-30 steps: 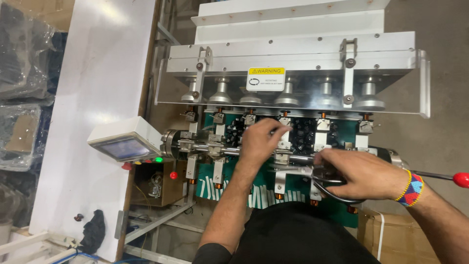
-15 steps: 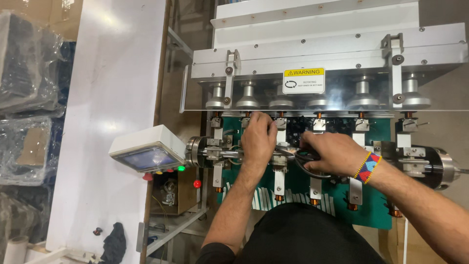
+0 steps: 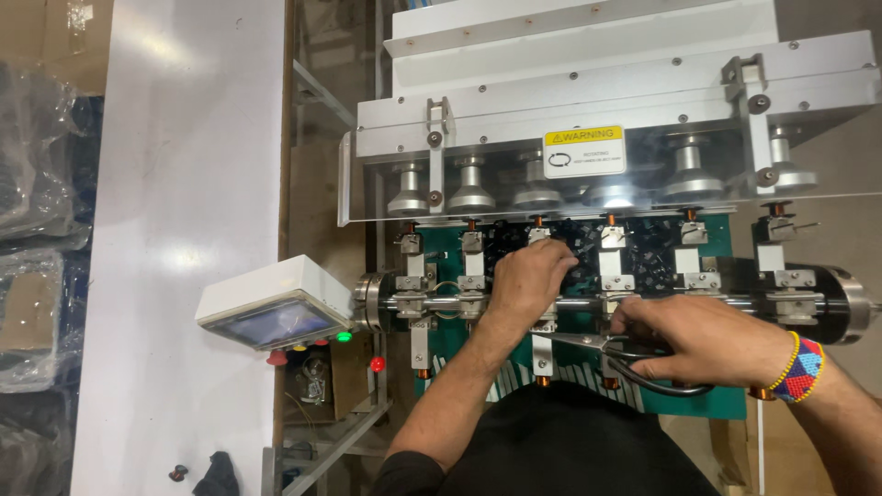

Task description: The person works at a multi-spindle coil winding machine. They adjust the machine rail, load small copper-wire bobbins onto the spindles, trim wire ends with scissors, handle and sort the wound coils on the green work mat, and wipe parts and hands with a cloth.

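My left hand (image 3: 526, 278) reaches up onto the winding machine, fingers curled over a small metal fixture on the horizontal shaft (image 3: 441, 303), near a pile of small black parts (image 3: 643, 248). My right hand (image 3: 703, 338) grips black-handled pliers (image 3: 588, 344), their metal jaws pointing left toward the fixture below my left hand. A beaded wristband (image 3: 801, 367) sits on my right wrist. Several clamps with copper-coloured spindles (image 3: 611, 241) stand in a row on the green base (image 3: 717, 400).
A clear guard with a yellow warning label (image 3: 583, 150) covers a row of round metal caps (image 3: 470, 197). A white control box with a screen (image 3: 276, 308) and red and green buttons sits at left. A white panel (image 3: 184, 184) and plastic-wrapped bags (image 3: 37, 184) lie further left.
The view has shifted, so the machine sits further right and lower. My right hand with the pliers moved left toward the middle fixtures; my left hand stays on the shaft fixture.
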